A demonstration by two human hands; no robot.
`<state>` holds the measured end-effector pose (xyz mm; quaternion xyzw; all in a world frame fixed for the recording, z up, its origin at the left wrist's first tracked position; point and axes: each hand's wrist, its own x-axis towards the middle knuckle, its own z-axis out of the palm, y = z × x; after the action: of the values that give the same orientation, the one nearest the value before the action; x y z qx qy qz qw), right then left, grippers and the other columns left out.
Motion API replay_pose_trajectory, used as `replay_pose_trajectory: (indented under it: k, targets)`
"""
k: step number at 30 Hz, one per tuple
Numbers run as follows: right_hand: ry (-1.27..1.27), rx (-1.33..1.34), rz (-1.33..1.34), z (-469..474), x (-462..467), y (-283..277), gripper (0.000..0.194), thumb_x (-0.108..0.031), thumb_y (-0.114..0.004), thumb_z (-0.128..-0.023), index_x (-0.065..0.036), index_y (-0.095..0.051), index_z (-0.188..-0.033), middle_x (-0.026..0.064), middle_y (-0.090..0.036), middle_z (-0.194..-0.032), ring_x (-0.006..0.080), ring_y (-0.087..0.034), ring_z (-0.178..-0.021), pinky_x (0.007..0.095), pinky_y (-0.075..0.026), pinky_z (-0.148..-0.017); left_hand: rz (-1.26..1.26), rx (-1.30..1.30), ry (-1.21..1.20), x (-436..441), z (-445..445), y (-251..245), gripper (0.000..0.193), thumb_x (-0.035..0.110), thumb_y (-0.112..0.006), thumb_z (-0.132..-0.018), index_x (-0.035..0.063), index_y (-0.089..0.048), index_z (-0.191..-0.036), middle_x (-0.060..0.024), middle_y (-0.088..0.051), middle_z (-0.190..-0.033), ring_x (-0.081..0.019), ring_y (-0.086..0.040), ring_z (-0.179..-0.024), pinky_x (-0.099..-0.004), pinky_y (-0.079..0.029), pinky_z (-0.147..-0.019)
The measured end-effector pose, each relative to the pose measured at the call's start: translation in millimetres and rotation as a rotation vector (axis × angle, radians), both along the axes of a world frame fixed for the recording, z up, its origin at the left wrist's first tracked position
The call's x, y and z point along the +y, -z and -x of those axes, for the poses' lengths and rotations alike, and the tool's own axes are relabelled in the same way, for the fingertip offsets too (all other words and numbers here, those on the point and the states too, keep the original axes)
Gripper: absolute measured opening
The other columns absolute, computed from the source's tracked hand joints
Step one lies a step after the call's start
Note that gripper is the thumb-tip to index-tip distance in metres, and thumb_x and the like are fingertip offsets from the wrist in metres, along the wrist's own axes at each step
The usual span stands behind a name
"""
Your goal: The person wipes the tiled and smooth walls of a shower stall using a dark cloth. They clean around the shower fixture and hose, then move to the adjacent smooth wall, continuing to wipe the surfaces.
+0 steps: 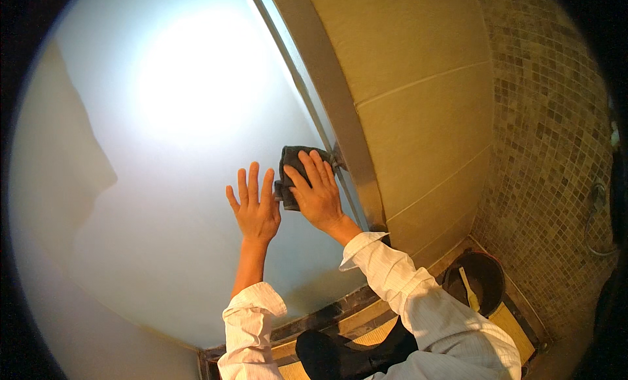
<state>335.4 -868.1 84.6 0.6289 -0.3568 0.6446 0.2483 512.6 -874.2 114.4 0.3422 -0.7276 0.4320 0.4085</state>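
My right hand (316,196) presses a folded dark cloth (293,157) flat against a pale frosted panel (171,242), near its right edge. The fingers spread over the cloth, which sticks out above and to the left of them. Just left of the cloth, my left hand (256,208) rests with its fingers apart and its palm towards the panel; nothing is held in it. Beside the right hand runs a narrow vertical strip (304,93) along the panel, next to a brown frame (338,85).
Beige wall tiles (417,110) adjoin the frame, then a mosaic-tiled wall (544,125). A dark bucket (498,282) with a light-handled brush or scraper (470,291) inside stands low at the right. A hose (588,237) hangs at the far right. A dark sill (328,314) borders the panel's bottom.
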Motion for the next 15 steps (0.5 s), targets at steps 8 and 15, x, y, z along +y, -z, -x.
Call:
replay_pose_trajectory:
  k: [8, 15]
  targets:
    - [0.01, 0.026, 0.022, 26, -12, -60, 0.064, -0.032, -0.078, -0.091, -0.019, -0.057, -0.15, 0.0216, -0.038, -0.163, 0.0463, -0.032, -0.152, 0.0636, -0.028, -0.12, 0.129, 0.115, -0.129, -8, -21, -8, 0.051, 0.037, -0.055, -0.108, 0.0201, -0.053, -0.156, -0.0134, -0.033, -0.172, -0.0354, -0.023, -0.161, -0.0594, -0.003, -0.128]
    - [0.055, 0.069, -0.09, 37, -15, -13, 0.068, -0.036, -0.078, -0.091, -0.022, -0.054, -0.153, 0.0211, -0.033, -0.166, 0.0458, -0.027, -0.155, 0.0649, -0.025, -0.121, 0.11, 0.091, -0.133, -7, -18, -2, 0.052, 0.037, -0.052, -0.109, 0.0197, -0.05, -0.158, -0.0145, -0.034, -0.172, -0.0362, -0.021, -0.162, -0.0594, -0.001, -0.128]
